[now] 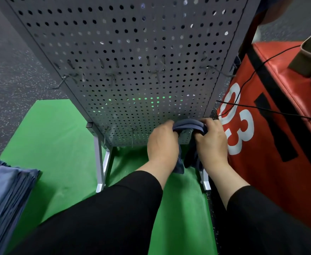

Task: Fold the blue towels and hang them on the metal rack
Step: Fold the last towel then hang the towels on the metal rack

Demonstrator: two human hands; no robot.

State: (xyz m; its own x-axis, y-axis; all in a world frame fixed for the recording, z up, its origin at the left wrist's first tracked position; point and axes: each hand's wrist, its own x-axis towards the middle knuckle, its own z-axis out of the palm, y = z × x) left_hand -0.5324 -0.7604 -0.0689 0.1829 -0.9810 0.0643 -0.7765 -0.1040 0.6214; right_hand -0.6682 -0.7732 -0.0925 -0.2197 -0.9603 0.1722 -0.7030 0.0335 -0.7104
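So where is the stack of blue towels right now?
In the head view, the stack of blue towels lies at the lower left edge on the green mat, left of the metal rack and well apart from both hands.

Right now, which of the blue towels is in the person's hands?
The folded blue towel at the lower right of the metal rack: left hand and right hand both grip it. The other towels lie stacked, untouched, at far left.

Only readable marking: large white digits on the side of the red box (pixel 272 137) at the right, seen rotated. They look like "03", though the first digit is partly cut by a black cable (pixel 243 85) and could be something else. No other text or labels legible.
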